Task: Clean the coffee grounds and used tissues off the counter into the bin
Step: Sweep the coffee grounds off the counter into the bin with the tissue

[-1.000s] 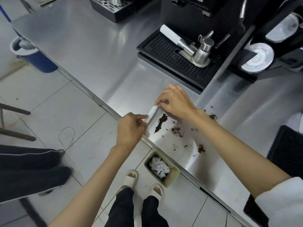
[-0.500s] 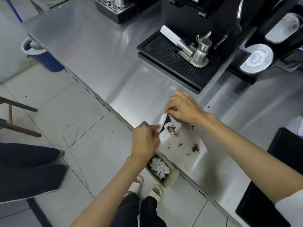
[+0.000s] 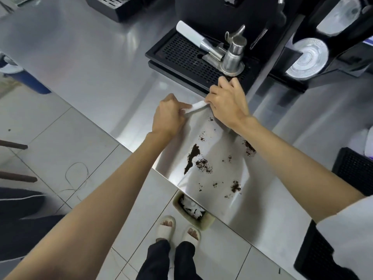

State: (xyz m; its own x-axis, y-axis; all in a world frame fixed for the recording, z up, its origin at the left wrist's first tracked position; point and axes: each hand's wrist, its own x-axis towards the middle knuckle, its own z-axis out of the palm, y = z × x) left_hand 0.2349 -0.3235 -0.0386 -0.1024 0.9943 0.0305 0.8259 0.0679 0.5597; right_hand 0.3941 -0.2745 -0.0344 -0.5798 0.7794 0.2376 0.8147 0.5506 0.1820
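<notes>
We pinch a white tissue (image 3: pixel 196 107) between left hand (image 3: pixel 168 116) and right hand (image 3: pixel 228 104), both closed on it | coffee grounds (image 3: pixel 193 156) scattered on counter (image 3: pixel 80 63) | bin (image 3: pixel 193 213) below edge

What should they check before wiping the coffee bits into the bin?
1. Tissue held by both the left hand and the right hand: ok.
2. Tissue behind the coffee grounds, ready to sweep toward the edge: ok.
3. Bin on the floor below the counter edge, near the grounds: ok.
4. Bin has room left: cannot tell.
5. Counter already clean: not ok, grounds scattered.
</notes>
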